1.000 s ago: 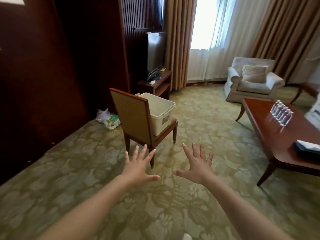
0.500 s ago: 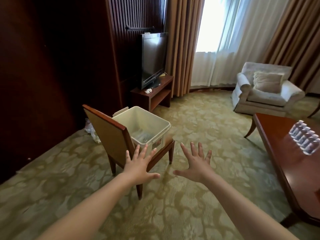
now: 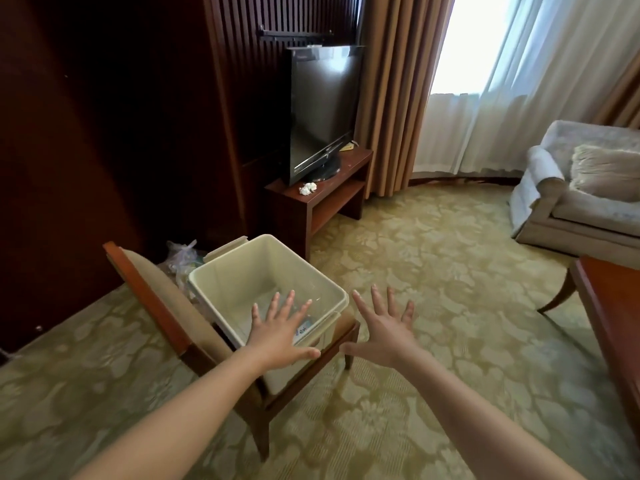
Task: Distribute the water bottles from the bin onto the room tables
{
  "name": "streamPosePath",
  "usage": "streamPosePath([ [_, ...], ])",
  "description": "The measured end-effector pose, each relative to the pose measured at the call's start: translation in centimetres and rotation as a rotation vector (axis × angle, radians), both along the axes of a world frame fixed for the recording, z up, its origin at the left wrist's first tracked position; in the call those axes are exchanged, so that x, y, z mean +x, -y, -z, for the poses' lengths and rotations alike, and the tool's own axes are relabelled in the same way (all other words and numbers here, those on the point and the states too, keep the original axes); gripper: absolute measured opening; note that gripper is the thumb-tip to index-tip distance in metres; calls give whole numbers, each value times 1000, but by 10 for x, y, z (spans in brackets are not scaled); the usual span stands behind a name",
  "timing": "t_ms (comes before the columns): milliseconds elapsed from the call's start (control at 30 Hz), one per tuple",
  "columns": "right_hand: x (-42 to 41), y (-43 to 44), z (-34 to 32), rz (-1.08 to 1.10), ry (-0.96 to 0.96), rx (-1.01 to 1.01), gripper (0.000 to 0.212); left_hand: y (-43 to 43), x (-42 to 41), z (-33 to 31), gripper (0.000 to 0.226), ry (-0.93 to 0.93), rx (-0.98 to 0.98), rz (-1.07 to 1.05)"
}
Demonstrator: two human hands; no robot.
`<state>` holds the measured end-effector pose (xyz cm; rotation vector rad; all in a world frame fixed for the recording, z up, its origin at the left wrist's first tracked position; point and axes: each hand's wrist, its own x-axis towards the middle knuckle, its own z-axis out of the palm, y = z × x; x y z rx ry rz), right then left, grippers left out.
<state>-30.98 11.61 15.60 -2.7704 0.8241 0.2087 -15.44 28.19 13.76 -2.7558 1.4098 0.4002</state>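
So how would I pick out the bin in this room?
Find the dark television on its low wooden stand. In front of it stands a wooden chair, and the bin sits on its seat. It is the only pale, open-topped plastic box.

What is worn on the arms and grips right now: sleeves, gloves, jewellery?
The left forearm and right forearm are bare to the frame edge, no sleeves in view. The left grip and right grip are ungloved, with no ring, watch or bracelet showing.
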Motion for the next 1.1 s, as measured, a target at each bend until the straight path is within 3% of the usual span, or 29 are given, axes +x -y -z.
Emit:
streamPosePath([
  [300,106,113,21,-212,-38,15,112,92,74,11,106,-4,50,-167],
  [567,201,216,39,-559,-83,-10,108,164,96,37,119,-133,33,-591],
  [667,222,241,41,-687,-117,-17,107,179,89,43,111,-190,-11,-746],
  [1100,330,233,77,-1163,-245,-11,103,189,79,92,110,-362,-87,-1259],
])
